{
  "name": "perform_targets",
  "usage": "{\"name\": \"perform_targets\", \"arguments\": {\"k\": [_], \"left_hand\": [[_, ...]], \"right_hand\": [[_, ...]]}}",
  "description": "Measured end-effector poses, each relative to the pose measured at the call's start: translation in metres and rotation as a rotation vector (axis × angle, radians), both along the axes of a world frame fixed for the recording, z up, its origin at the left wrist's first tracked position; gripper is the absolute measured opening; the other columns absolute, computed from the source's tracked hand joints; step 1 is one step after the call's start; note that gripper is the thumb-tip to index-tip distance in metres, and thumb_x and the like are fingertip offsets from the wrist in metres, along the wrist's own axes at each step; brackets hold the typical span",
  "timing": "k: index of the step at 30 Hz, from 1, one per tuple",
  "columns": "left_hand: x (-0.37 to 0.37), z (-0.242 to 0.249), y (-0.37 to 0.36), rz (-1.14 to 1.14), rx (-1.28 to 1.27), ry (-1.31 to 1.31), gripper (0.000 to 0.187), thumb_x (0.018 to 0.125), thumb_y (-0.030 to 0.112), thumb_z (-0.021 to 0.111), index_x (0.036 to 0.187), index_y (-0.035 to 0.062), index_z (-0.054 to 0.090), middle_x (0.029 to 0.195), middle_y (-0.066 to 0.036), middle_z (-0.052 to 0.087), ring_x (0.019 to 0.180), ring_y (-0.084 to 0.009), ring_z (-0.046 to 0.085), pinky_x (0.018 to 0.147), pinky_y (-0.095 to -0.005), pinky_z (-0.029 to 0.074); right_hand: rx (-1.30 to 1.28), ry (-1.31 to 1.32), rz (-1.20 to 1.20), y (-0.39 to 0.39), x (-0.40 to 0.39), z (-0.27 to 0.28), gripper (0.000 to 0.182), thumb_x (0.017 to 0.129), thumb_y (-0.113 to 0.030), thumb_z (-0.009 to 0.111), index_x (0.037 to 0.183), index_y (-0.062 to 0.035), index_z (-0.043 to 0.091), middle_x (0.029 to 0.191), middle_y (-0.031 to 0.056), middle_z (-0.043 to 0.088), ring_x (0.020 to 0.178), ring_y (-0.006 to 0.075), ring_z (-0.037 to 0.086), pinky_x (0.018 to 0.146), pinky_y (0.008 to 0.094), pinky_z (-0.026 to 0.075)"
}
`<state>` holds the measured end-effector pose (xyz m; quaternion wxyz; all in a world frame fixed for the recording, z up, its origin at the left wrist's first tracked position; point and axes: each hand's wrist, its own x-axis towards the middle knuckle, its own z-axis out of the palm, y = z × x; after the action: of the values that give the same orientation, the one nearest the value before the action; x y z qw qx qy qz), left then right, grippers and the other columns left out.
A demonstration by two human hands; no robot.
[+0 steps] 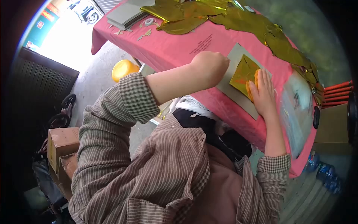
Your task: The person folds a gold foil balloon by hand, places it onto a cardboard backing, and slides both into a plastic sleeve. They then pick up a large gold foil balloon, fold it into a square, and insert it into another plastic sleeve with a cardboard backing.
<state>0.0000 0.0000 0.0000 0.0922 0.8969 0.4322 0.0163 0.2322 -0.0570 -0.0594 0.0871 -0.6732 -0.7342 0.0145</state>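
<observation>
A grey board lies on the pink-covered table in front of me, with a smaller gold foil piece flat on it. My right hand is laid over an orange cloth-like pad, thumb on one side and straight fingers on the other, pressing it against the foil's right edge. My left hand is curled into a fist over the board's left edge. Its fingertips are turned away from me, so whatever they may hold is hidden.
Large gold foil sheets spread along the table's far side. A stack of grey boards, a white tape roll and scraps sit at the far left. Clear plastic covers the right end. A yellow stool and cardboard boxes stand left.
</observation>
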Motion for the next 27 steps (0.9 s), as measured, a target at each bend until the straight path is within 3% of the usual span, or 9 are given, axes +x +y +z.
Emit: {"name": "perform_targets", "arguments": {"k": [2, 5, 8, 15, 18, 20, 27], "left_hand": [[0.009, 0.004, -0.01, -0.03, -0.011, 0.059, 0.016, 0.074, 0.009, 0.061, 0.089, 0.0038, 0.064, 0.084, -0.01, 0.068, 0.079, -0.026, 0.068, 0.063, -0.0336, 0.054], [0.017, -0.029, 0.004, -0.052, 0.032, 0.025, 0.014, 0.076, 0.008, 0.059, 0.088, 0.0028, 0.064, 0.082, -0.01, 0.067, 0.077, -0.0254, 0.068, 0.061, -0.0332, 0.054], [-0.001, -0.02, 0.003, -0.072, 0.145, 0.08, 0.014, 0.077, 0.007, 0.058, 0.088, 0.0025, 0.063, 0.081, -0.01, 0.067, 0.075, -0.0252, 0.067, 0.06, -0.0328, 0.054], [0.0, -0.013, 0.0, -0.034, 0.044, 0.046, 0.014, 0.077, 0.009, 0.057, 0.089, 0.002, 0.062, 0.08, -0.01, 0.066, 0.073, -0.0246, 0.067, 0.058, -0.0313, 0.053], [0.0, -0.022, -0.003, -0.077, 0.24, -0.057, 0.015, 0.078, 0.01, 0.057, 0.09, 0.0011, 0.061, 0.079, -0.011, 0.066, 0.071, -0.0253, 0.067, 0.057, -0.0323, 0.053], [-0.004, -0.008, -0.006, 0.021, 0.037, -0.011, 0.018, 0.078, 0.011, 0.056, 0.091, -0.0012, 0.059, 0.074, -0.013, 0.066, 0.066, -0.0273, 0.066, 0.056, -0.0349, 0.053], [-0.005, -0.018, -0.013, -0.022, 0.115, -0.112, 0.018, 0.08, 0.014, 0.056, 0.086, -0.0028, 0.054, 0.065, -0.016, 0.063, 0.06, -0.0305, 0.065, 0.053, -0.0381, 0.052]], "right_hand": [[-0.015, -0.015, 0.005, -0.009, 0.005, 0.009, 0.062, 0.095, -0.037, 0.038, 0.14, 0.0032, 0.026, 0.147, 0.021, 0.024, 0.138, 0.0321, 0.019, 0.112, 0.0393, 0.014], [-0.01, -0.069, 0.022, 0.008, 0.008, -0.004, 0.062, 0.095, -0.037, 0.038, 0.14, 0.0038, 0.026, 0.147, 0.0215, 0.023, 0.138, 0.0323, 0.019, 0.112, 0.039, 0.015], [0.034, -0.011, 0.016, 0.016, -0.011, -0.014, 0.062, 0.095, -0.037, 0.038, 0.14, 0.0047, 0.026, 0.147, 0.0221, 0.024, 0.138, 0.0321, 0.02, 0.112, 0.0388, 0.015], [0.057, -0.036, 0.018, 0.017, -0.01, -0.008, 0.062, 0.094, -0.036, 0.039, 0.139, 0.0055, 0.027, 0.146, 0.0228, 0.025, 0.138, 0.0315, 0.021, 0.112, 0.0393, 0.015], [0.06, -0.029, 0.012, 0.015, -0.01, -0.007, 0.063, 0.094, -0.036, 0.04, 0.139, 0.0053, 0.026, 0.146, 0.0227, 0.025, 0.138, 0.0315, 0.021, 0.112, 0.0397, 0.015], [0.06, -0.023, 0.006, 0.014, -0.012, -0.005, 0.063, 0.094, -0.037, 0.041, 0.139, 0.0052, 0.027, 0.146, 0.0227, 0.026, 0.138, 0.0318, 0.021, 0.112, 0.0399, 0.015], [0.054, 0.012, 0.001, 0.012, -0.014, -0.003, 0.066, 0.093, -0.041, 0.041, 0.138, 0.0053, 0.029, 0.145, 0.0233, 0.026, 0.137, 0.0331, 0.021, 0.112, 0.042, 0.015]]}}
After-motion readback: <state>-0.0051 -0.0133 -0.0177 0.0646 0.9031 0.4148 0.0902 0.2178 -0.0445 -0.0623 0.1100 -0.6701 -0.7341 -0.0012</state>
